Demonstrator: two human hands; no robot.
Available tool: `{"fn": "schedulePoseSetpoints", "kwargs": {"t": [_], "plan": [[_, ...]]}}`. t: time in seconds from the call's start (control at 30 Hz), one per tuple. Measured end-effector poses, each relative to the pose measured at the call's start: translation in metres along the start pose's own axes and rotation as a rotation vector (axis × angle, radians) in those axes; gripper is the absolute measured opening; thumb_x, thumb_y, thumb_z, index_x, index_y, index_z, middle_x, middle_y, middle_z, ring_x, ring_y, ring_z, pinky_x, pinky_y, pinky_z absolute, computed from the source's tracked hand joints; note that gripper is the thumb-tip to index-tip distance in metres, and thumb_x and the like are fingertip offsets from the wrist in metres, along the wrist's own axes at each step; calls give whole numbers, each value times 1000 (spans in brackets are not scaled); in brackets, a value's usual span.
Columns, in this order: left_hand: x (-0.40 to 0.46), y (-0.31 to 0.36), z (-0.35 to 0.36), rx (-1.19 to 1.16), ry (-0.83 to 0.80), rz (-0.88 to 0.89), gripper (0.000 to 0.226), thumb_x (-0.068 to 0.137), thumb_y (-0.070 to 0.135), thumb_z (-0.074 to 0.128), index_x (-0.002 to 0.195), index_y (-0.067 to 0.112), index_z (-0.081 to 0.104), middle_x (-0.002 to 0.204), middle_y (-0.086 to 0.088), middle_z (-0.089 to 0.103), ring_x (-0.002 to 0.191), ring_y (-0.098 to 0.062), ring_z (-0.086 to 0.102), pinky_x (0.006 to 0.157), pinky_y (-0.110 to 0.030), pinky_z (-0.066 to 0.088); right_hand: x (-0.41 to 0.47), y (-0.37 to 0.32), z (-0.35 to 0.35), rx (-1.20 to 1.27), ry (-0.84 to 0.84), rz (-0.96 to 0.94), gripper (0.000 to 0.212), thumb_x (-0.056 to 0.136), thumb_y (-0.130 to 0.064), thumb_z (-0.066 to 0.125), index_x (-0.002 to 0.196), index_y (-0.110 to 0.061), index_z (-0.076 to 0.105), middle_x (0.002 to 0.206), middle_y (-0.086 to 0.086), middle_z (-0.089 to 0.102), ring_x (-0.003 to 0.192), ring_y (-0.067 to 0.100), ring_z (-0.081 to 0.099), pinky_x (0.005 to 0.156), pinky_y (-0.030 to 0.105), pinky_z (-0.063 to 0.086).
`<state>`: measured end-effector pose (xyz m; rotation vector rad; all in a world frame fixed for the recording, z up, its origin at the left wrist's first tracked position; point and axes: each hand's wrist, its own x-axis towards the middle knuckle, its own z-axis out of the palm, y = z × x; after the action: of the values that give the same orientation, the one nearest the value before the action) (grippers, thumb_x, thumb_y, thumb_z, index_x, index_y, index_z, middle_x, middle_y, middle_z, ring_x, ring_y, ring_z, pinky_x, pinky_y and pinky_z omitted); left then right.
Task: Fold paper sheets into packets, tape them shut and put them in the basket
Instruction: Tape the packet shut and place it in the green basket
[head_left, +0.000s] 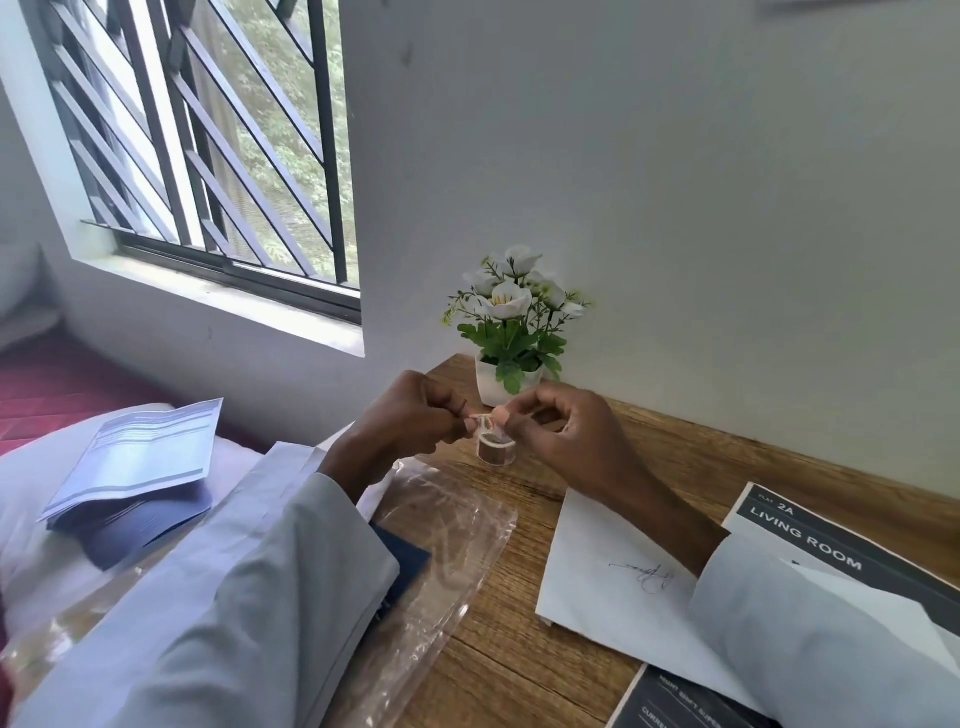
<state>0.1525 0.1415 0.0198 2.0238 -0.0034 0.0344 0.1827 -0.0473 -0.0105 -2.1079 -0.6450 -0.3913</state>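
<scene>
A small roll of clear tape (495, 447) hangs above the wooden table (524, 649), in front of the flower pot. My left hand (410, 415) pinches the free end of the tape strip. My right hand (566, 431) pinches the strip just above the roll. A white folded paper sheet (602, 566) with a scribble lies flat on the table under my right forearm. No basket is in view.
A white pot of artificial flowers (511, 332) stands against the wall. A clear plastic bag (447, 540) lies under my left arm. Dark printed sheets (826, 545) lie at the right. A stack of printed papers (140, 467) rests on a pillow at left.
</scene>
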Motion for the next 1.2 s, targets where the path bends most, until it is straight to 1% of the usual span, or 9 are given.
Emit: {"fn": "schedulePoseSetpoints", "kwargs": {"t": [0.07,0.23,0.43,0.57,0.7,0.9,1.07,1.13,1.2], "plan": [[0,0,0,-16,3,10,19,82,-1,69,72,14,73,76,-12,65,71,-18,54,56,-23,44,-2,-5,-2,34,-29,52,28,77,-44,77,89,-19,73,82,-5,72,73,11,68,61,27,58],[1,2,0,-111,-62,28,18,83,1,69,80,17,75,76,-5,68,72,-13,59,62,-25,48,-4,-12,-13,140,-22,145,8,82,-18,76,83,-10,75,72,0,71,61,8,62,58,26,53],[2,1,6,-245,-157,80,28,86,5,68,113,12,69,95,-9,73,81,-16,66,64,-27,51,-24,-32,-53,416,-14,377,12,87,-13,72,91,-3,74,77,13,70,62,15,56,52,22,48],[-1,3,13,-232,-211,116,24,84,5,70,108,10,69,92,-10,73,73,-15,69,57,-23,53,-50,-40,-89,495,-34,470,16,89,-15,69,100,-4,74,86,18,74,72,17,65,62,25,52],[-9,10,33,-300,-304,148,22,85,11,70,107,11,71,87,-8,72,68,-15,63,56,-21,51,-86,-46,-124,485,-22,498,14,89,-5,64,99,0,73,85,13,73,76,17,67,68,29,52],[-27,25,76,-130,-488,221,23,85,12,69,108,13,70,87,-2,74,72,-12,66,60,-23,53,-132,-53,-161,412,12,529,16,88,2,63,92,-7,76,92,7,77,82,19,71,71,33,59],[-32,43,104,5,-563,298,15,88,15,68,102,15,72,89,-5,75,72,-12,66,62,-23,54,-165,-39,-191,388,187,640,15,88,2,63,99,1,72,95,15,75,76,19,69,68,33,59],[-34,52,119,119,-576,360,12,88,15,68,99,17,73,88,-2,74,72,-10,66,63,-22,54,-175,-30,-200,417,288,692,17,88,2,62,103,9,67,93,21,71,73,22,66,64,31,59],[-36,59,135,302,-545,529,12,88,18,69,99,20,74,89,6,73,76,-5,67,67,-23,55,-182,-22,-205,412,350,736,16,88,2,61,101,11,66,92,24,70,74,26,65,63,32,59]]}}
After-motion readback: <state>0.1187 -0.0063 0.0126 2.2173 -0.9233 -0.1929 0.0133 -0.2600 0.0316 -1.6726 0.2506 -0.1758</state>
